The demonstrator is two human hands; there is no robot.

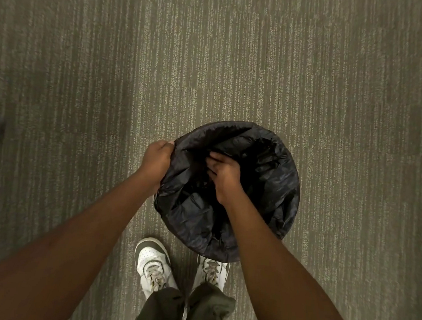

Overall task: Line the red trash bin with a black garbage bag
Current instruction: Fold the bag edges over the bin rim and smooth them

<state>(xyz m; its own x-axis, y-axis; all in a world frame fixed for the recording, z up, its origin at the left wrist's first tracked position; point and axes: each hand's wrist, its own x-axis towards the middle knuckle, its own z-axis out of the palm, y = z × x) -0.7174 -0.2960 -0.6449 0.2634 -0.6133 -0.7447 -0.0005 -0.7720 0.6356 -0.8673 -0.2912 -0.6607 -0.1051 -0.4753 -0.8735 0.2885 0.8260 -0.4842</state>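
We stand on the striped grey-green carpet floor (213,59); the thin, crinkled black plastic garbage bag (267,169) already drapes over the round bin, whose red we cannot see; it looks light, limp, slippery; our left hand (155,159) pinches its hem closed, outside; our right hand (222,174) clutches a fold inside; best held at the hem.

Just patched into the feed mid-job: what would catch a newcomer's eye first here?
The black garbage bag dominates, spread over a round opening at centre right on the striped carpet; no red of the bin shows from above. The left hand grips the bag's edge at the left rim, while the right hand presses down inside it. Below, two white sneakers stand close to the bag.
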